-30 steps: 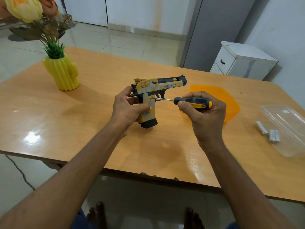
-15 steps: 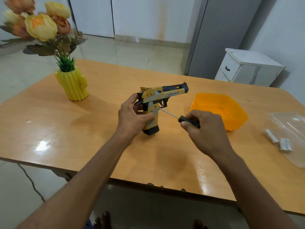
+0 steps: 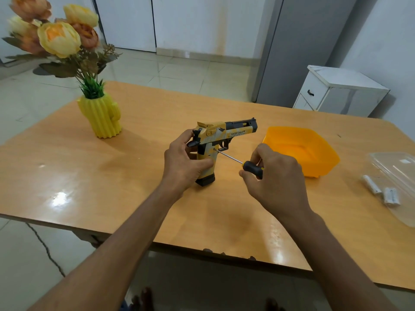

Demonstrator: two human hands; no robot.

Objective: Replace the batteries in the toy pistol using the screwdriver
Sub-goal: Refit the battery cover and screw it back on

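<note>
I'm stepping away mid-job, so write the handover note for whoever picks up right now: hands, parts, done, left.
Left hand grips the toy pistol by its grip, butt resting on the table.
Right hand holds the screwdriver, tip set against the grip just behind the trigger.
Batteries lie on the table at the right beside a clear plastic lid; orange bowl sits behind the right hand.
Done: tool seated at the screw spot.
Left: no cover is off yet, so unscrew, open, swap batteries, close and re-screw.
</note>
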